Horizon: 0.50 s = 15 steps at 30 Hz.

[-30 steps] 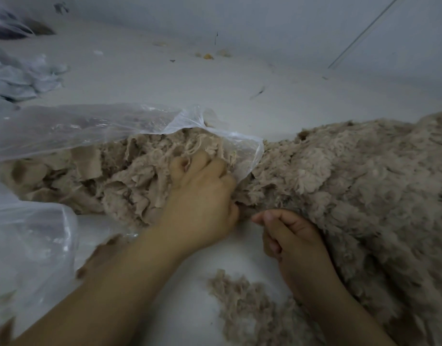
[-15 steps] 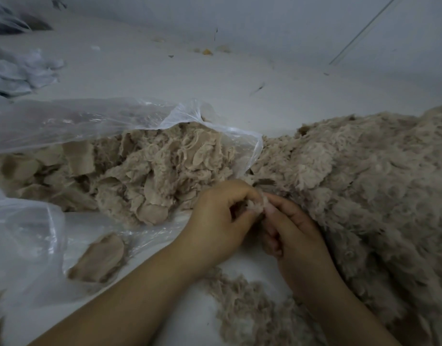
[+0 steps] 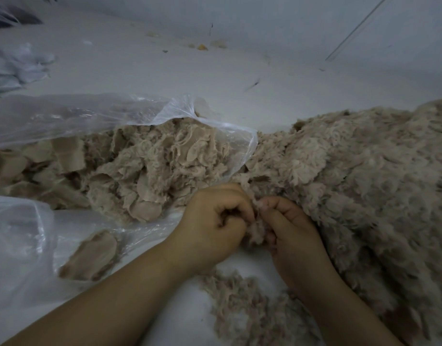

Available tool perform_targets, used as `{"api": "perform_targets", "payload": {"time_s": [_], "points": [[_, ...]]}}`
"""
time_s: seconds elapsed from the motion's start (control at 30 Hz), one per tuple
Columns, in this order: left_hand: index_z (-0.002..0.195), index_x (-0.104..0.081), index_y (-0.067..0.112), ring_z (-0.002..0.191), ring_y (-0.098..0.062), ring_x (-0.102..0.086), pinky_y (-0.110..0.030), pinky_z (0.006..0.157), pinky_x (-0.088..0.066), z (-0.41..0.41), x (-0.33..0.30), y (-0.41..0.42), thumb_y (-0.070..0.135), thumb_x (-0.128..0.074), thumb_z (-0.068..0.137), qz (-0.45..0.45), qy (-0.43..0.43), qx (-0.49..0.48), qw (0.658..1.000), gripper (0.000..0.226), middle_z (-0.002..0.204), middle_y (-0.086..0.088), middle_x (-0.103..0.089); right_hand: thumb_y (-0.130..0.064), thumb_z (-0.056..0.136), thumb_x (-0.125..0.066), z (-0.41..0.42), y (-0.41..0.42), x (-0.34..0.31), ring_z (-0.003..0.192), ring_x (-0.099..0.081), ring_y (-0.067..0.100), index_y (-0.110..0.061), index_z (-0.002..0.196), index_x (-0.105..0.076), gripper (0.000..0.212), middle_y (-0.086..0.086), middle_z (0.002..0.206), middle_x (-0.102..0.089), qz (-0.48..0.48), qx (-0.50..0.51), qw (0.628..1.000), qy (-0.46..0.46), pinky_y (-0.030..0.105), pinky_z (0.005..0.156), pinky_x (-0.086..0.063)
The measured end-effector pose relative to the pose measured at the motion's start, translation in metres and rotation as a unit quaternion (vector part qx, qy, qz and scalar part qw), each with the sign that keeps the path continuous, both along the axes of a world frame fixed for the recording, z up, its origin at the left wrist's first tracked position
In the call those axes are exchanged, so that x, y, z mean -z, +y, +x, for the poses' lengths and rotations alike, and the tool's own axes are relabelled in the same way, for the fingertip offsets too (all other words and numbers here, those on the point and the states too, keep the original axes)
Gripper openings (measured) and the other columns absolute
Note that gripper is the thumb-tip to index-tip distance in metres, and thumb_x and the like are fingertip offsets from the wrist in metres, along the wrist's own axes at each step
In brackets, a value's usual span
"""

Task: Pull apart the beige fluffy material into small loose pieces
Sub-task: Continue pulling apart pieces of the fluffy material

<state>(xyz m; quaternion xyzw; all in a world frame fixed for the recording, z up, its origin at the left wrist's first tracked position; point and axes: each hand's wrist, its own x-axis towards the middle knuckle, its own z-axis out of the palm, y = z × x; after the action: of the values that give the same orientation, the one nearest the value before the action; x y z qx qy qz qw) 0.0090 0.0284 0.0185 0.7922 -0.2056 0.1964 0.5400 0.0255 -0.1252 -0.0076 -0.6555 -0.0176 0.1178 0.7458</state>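
- Both hands, I'm seeing, are pinching one beige fluffy tuft (image 3: 256, 227): left hand (image 3: 212, 228) and right hand (image 3: 292, 236) are touching.
- Clear plastic bag (image 3: 115, 113) is lying open beside the fluffy pile (image 3: 364, 171).

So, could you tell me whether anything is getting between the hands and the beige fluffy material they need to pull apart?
Nothing visible does. The left hand and right hand already pinch a tuft between them, at the edge of the fluffy pile.

beige fluffy material (image 3: 352, 171); clear plastic bag (image 3: 65, 116); pale grey-white floor (image 3: 165, 66)
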Motion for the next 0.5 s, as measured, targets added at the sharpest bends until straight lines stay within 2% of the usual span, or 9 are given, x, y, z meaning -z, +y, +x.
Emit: {"api": "perform_targets", "payload": {"time_s": [0.07, 0.13, 0.2, 0.27, 0.3, 0.37, 0.43, 0.5], "points": [[0.067, -0.066, 0.008, 0.054, -0.012, -0.056, -0.026, 0.051, -0.045, 0.0007, 0.0003, -0.0006, -0.004, -0.052, 0.07, -0.067, 0.057, -0.045, 0.995, 0.018, 0.065, -0.002, -0.062, -0.019, 0.099, -0.053, -0.0006, 0.0005, -0.0007, 0.051, -0.046, 0.005, -0.028, 0.077, -0.069, 0.029, -0.007, 0.059, -0.054, 0.011, 0.013, 1.0, 0.019, 0.017, 0.048, -0.04], [0.081, -0.064, 0.016, 0.051, -0.017, -0.051, -0.028, 0.046, -0.042, 0.0019, 0.0003, -0.001, 0.005, -0.06, 0.077, -0.123, 0.121, -0.064, 0.983, 0.012, 0.071, 0.001, -0.059, -0.02, 0.099, -0.053, -0.0014, 0.0007, -0.0026, 0.06, -0.059, 0.008, -0.03, 0.082, -0.072, 0.028, -0.002, 0.071, -0.067, 0.046, 0.014, 0.998, 0.04, 0.022, 0.055, -0.049], [0.103, -0.064, 0.021, 0.059, -0.026, -0.055, -0.028, 0.051, -0.045, 0.0044, 0.0007, 0.0014, 0.004, -0.07, 0.08, -0.098, 0.155, -0.032, 0.983, 0.029, 0.093, 0.0, -0.059, -0.021, 0.099, -0.053, -0.0016, -0.0003, -0.0032, 0.072, -0.066, 0.013, -0.026, 0.09, -0.072, 0.022, 0.004, 0.084, -0.073, 0.062, 0.003, 0.997, 0.046, 0.026, 0.061, -0.053], [0.113, -0.066, 0.023, 0.068, -0.025, -0.06, -0.029, 0.055, -0.05, 0.0059, 0.0025, 0.0022, 0.001, -0.073, 0.082, -0.047, 0.172, 0.007, 0.984, 0.039, 0.104, -0.003, -0.061, -0.019, 0.1, -0.051, -0.0027, -0.0002, -0.0047, 0.066, -0.066, 0.009, -0.018, 0.095, -0.069, 0.019, 0.001, 0.08, -0.072, 0.066, -0.016, 0.997, 0.039, 0.02, 0.056, -0.051], [0.109, -0.069, 0.02, 0.067, -0.022, -0.061, -0.029, 0.055, -0.051, 0.0064, 0.0034, 0.0013, 0.0, -0.073, 0.083, -0.049, 0.183, 0.012, 0.982, 0.033, 0.099, -0.006, -0.065, -0.018, 0.1, -0.05, -0.0028, -0.0001, -0.0044, 0.058, -0.062, 0.005, -0.015, 0.091, -0.068, 0.02, -0.002, 0.07, -0.068, 0.069, -0.02, 0.997, 0.031, 0.017, 0.051, -0.048], [0.09, -0.07, 0.012, 0.059, -0.011, -0.061, -0.023, 0.051, -0.048, 0.008, 0.005, -0.0006, -0.002, -0.069, 0.085, -0.098, 0.204, -0.001, 0.974, 0.015, 0.077, -0.005, -0.069, -0.022, 0.098, -0.053, -0.0031, 0.001, -0.0054, 0.047, -0.048, 0.004, -0.018, 0.079, -0.064, 0.023, -0.006, 0.056, -0.055, 0.075, -0.015, 0.997, 0.015, 0.015, 0.044, -0.04], [0.08, -0.068, 0.012, 0.056, -0.008, -0.058, -0.02, 0.052, -0.045, 0.0091, 0.0057, -0.0016, -0.002, -0.068, 0.085, -0.119, 0.196, -0.024, 0.973, 0.015, 0.066, -0.002, -0.066, -0.038, 0.089, -0.059, -0.0033, 0.0019, -0.0077, 0.048, -0.039, 0.007, -0.027, 0.07, -0.064, 0.022, -0.006, 0.058, -0.046, 0.059, -0.019, 0.998, -0.008, 0.018, 0.044, -0.035], [0.079, -0.07, 0.012, 0.053, -0.007, -0.058, -0.019, 0.05, -0.045, 0.0086, 0.004, -0.0018, 0.001, -0.069, 0.085, -0.126, 0.181, -0.026, 0.975, 0.013, 0.063, 0.0, -0.067, -0.045, 0.085, -0.064, -0.0046, 0.0029, -0.0085, 0.052, -0.042, 0.008, -0.025, 0.078, -0.068, 0.021, -0.003, 0.062, -0.052, 0.027, -0.041, 0.998, -0.04, 0.02, 0.047, -0.036]]}}
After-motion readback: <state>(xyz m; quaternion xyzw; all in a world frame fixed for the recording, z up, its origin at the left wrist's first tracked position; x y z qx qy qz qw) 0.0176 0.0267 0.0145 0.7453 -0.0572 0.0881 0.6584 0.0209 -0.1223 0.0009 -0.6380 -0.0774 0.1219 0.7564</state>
